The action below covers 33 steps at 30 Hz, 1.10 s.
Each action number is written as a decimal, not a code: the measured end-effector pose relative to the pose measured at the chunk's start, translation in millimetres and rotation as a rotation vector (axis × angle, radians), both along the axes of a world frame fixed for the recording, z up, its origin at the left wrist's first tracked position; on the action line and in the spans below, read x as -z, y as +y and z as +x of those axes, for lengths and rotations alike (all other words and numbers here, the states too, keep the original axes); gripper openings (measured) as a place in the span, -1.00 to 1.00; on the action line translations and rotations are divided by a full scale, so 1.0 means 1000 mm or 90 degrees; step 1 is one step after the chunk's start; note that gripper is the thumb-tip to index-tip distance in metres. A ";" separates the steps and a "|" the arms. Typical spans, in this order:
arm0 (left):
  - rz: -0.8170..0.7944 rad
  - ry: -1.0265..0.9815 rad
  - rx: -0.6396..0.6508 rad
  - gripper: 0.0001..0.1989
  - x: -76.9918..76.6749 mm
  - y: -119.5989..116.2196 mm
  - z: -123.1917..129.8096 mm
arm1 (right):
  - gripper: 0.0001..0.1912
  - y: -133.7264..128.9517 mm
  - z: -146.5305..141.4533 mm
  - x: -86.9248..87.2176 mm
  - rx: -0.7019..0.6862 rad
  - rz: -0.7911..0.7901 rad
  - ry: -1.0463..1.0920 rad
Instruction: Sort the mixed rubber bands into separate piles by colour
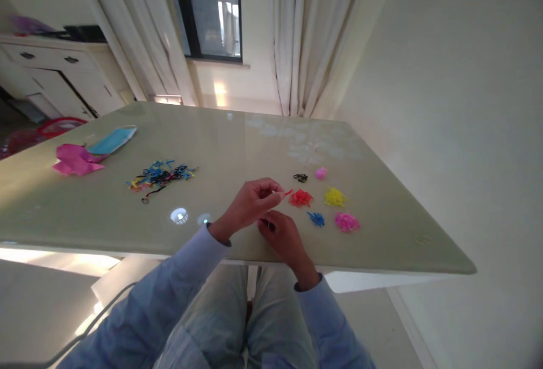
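My left hand (257, 202) is closed in a pinch, with a thin red strip (289, 192) sticking out past the thumb and forefinger. The strip's tip is close to a small pile of red strips (301, 198) on the table. My right hand (283, 234) rests low over the table just below the left one, fingers curled and pressed together. Whatever it may hold is too small to make out. To its right lie a blue pile (316, 219), a pink pile (347, 222) and a yellow pile (335, 196). Behind the red pile are a black pile (301, 177) and a light pink clump (321, 173).
A mixed heap of blue, black, yellow and pink pieces (163, 175) lies left of my hands. Farther left are a crumpled pink cloth-like piece (77, 161) and a blue face mask (112, 141). The glossy table (220, 142) has its front edge against my lap side.
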<state>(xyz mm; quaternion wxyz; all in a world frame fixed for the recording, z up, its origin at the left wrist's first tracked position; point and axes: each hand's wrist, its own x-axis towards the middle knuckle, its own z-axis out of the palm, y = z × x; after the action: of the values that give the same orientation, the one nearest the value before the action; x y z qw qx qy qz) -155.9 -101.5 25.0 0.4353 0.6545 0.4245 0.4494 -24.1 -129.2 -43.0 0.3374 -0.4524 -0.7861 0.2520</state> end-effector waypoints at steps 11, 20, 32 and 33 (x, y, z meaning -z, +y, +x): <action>0.189 0.449 0.024 -0.88 0.045 0.070 0.040 | -0.81 0.001 -0.004 0.005 0.012 0.026 -0.029; 0.186 0.447 0.054 -0.85 0.044 0.071 0.042 | -0.81 0.001 -0.004 0.008 0.005 0.027 -0.035; 0.187 0.350 -0.123 -0.87 0.042 0.026 -0.035 | -0.83 0.000 0.002 -0.001 -0.011 -0.017 0.043; 0.181 0.351 -0.142 -0.87 0.044 0.018 -0.048 | -0.83 0.000 0.003 -0.002 -0.013 -0.016 0.043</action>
<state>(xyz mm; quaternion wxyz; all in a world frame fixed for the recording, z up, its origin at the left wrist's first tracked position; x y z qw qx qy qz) -203.9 -83.7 -18.9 0.1561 0.7556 0.5281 0.3548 -21.2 -128.9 -41.4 0.3555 -0.4400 -0.7756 0.2801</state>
